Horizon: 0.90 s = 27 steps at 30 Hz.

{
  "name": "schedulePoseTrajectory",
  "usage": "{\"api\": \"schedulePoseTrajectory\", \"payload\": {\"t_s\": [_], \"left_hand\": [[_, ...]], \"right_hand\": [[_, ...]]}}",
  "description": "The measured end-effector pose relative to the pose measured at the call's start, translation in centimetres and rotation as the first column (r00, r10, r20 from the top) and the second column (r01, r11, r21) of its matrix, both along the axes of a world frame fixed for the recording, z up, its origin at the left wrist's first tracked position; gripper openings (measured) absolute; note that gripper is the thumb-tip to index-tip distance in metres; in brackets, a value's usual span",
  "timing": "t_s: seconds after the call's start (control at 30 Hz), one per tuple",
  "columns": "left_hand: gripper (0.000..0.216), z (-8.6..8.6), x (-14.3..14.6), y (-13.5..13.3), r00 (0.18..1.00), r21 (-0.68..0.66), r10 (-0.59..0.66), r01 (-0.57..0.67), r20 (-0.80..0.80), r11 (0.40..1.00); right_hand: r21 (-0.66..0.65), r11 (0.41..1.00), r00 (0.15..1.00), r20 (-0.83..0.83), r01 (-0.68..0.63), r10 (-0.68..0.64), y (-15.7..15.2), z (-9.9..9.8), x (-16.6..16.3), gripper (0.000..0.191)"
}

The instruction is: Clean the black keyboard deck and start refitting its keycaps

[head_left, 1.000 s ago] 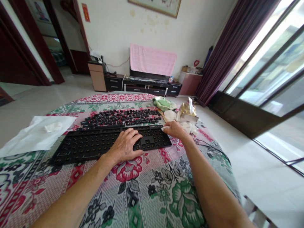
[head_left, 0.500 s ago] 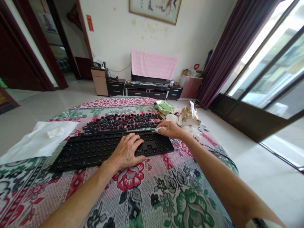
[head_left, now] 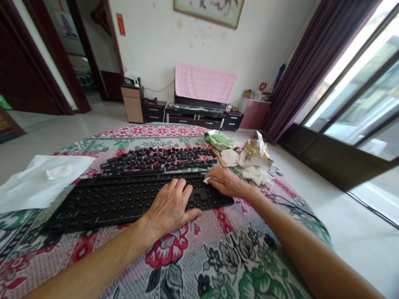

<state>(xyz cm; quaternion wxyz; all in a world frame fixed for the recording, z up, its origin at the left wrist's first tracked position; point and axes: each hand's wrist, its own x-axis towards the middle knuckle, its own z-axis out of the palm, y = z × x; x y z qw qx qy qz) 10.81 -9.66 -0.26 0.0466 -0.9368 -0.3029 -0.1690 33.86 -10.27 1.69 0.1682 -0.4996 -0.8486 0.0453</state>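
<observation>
Keyboard (head_left: 118, 199) seems light, stiff; best held at edges; left hand (head_left: 171, 203) lies on it, fingers loosely spread, grasping nothing; right hand (head_left: 226, 182) pinches tissue (head_left: 207, 180), fingers closed

Black keyboard (head_left: 109, 199) lay flat on table (head_left: 183, 272), key sockets exposed; white tissue (head_left: 207, 180), crumpled, sat over right end.

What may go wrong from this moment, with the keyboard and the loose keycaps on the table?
1. The loose keycaps lie close along the far side of the keyboard; if the keyboard is pushed away, it might scatter them.
2. The white tissue in the right hand's grip could tear or leave lint on the keyboard, where the caps are off.
</observation>
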Motion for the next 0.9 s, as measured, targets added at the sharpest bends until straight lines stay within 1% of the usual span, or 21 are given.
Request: {"api": "schedulePoseTrajectory", "payload": {"t_s": [0.1, 0.2, 0.27, 0.4, 0.47, 0.53, 0.6, 0.7, 0.8, 0.9], "left_hand": [[0.051, -0.4, -0.2, 0.0, 1.0, 0.003, -0.009, 0.009, -0.004, 1.0], [0.051, -0.6, -0.3, 0.0, 1.0, 0.013, 0.0, 0.0, -0.002, 1.0], [0.051, -0.8, -0.3, 0.0, 1.0, 0.018, 0.001, -0.001, 0.009, 1.0], [0.05, -1.1, -0.3, 0.1, 0.999, 0.025, -0.012, 0.012, 0.033, 1.0], [0.05, -1.2, -0.4, 0.1, 0.999, 0.036, -0.017, 0.015, 0.04, 0.999], [0.05, -1.3, -0.4, 0.1, 0.999, 0.04, -0.015, 0.013, 0.041, 0.999], [0.051, -1.3, -0.4, 0.1, 0.999, 0.036, -0.012, 0.01, 0.044, 0.999], [0.05, -1.4, -0.3, 0.1, 0.997, 0.029, -0.022, 0.02, 0.069, 0.999], [0.05, -1.4, -0.3, 0.2, 0.995, 0.026, -0.037, 0.035, 0.093, 0.999], [0.05, -1.3, -0.3, 0.1, 0.996, 0.022, -0.035, 0.034, 0.081, 0.999]], "right_hand": [[0.019, 0.998, 0.994, 0.097, 0.058, -0.06, 0.2, 0.1, -0.5, 0.025], [-0.002, 0.998, 0.989, 0.136, 0.065, -0.064, 0.2, 0.3, -0.4, 0.024], [-0.02, 0.997, 0.987, 0.142, 0.077, -0.074, 0.1, 0.5, 0.2, 0.023], [-0.048, 0.982, 0.968, 0.182, 0.183, -0.171, -0.2, 0.7, 2.1, 0.023], [-0.061, 0.975, 0.96, 0.199, 0.212, -0.196, -0.4, 0.8, 2.9, 0.024], [-0.058, 0.972, 0.956, 0.205, 0.227, -0.211, -0.5, 1.0, 3.2, 0.024], [-0.028, 0.965, 0.948, 0.194, 0.261, -0.251, -0.7, 1.4, 3.0, 0.023], [-0.018, 0.956, 0.952, 0.098, 0.293, -0.29, -1.1, 2.2, 1.8, 0.021], [-0.091, 0.973, 0.976, -0.034, 0.213, -0.217, -1.5, 2.5, 0.2, 0.022], [-0.089, 0.989, 0.989, -0.077, 0.121, -0.128, -1.5, 1.9, -1.1, 0.022]]}}
